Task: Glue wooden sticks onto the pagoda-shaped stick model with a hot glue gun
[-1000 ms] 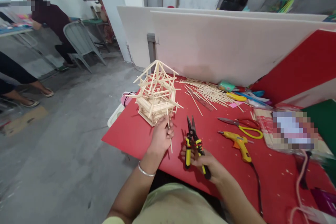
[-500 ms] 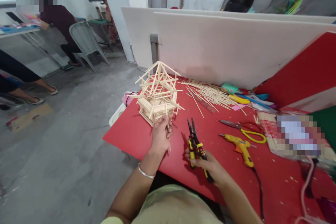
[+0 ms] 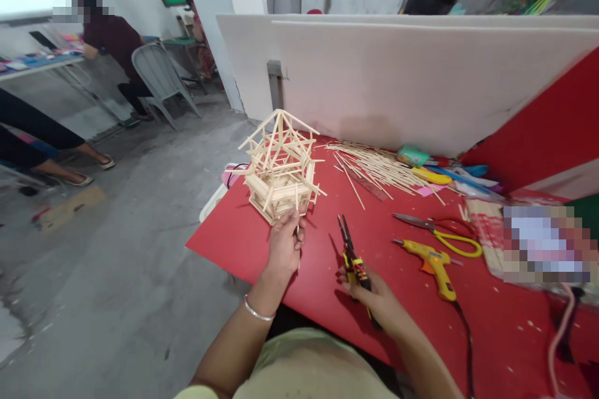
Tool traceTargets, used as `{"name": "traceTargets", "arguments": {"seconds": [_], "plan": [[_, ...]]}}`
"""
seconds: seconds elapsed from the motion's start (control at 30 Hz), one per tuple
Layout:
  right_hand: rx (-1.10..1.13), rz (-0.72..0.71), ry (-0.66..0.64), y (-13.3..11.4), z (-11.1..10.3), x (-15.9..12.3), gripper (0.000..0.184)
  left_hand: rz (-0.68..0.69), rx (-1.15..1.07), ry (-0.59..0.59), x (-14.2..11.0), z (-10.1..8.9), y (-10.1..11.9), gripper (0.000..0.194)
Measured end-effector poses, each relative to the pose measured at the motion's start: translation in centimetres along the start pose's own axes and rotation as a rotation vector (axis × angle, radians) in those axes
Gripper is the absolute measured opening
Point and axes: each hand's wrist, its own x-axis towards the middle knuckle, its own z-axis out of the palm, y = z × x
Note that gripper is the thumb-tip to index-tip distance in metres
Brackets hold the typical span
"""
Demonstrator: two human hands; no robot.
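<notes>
Between the fingers of my left hand (image 3: 284,242) is a thin wooden stick (image 3: 296,197), held nearly upright in front of a small house-like frame (image 3: 281,168). That frame is built from pale sticks, with a pointed roof skeleton over a many-sided base, and it stands near the left corner of the red table (image 3: 322,287). My right hand (image 3: 369,293) is closed round the handles of black and yellow pliers (image 3: 350,255). Their long jaws point away from me, slightly parted, with nothing between them, to the right of my left hand.
A pile of loose sticks (image 3: 374,168) lies at the table's back beside a white board (image 3: 397,81). Scissors (image 3: 440,232) and a yellow glue gun (image 3: 430,262) with its cord rest on the right. A person (image 3: 112,43) sits at another table, far left.
The pliers' handles have been squeezed closer together and the jaws narrowed. My right hand is slightly further right. My left hand still holds the stick, almost unmoved.
</notes>
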Motion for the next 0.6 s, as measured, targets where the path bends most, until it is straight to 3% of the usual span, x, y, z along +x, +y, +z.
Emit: {"name": "traceTargets", "arguments": {"seconds": [0.13,0.3,0.43,0.6], "plan": [[-0.57,-0.228,0.202,0.1,-0.7,0.5,0.065,0.016,-0.005,0.017,0.0,-0.2,-0.1,0.044],[-1.19,-0.314,0.372,1.2,-0.7,1.3,0.06,-0.026,-0.042,-0.021,-0.5,-0.4,-0.1,0.043],[-1.326,-0.36,0.404,1.7,-0.2,1.3,0.059,-0.061,-0.075,-0.049,-0.9,-0.2,0.3,0.041],[-1.339,-0.393,0.393,2.0,-0.2,1.4,0.06,-0.07,-0.108,-0.037,-0.8,0.1,0.3,0.036]]}}
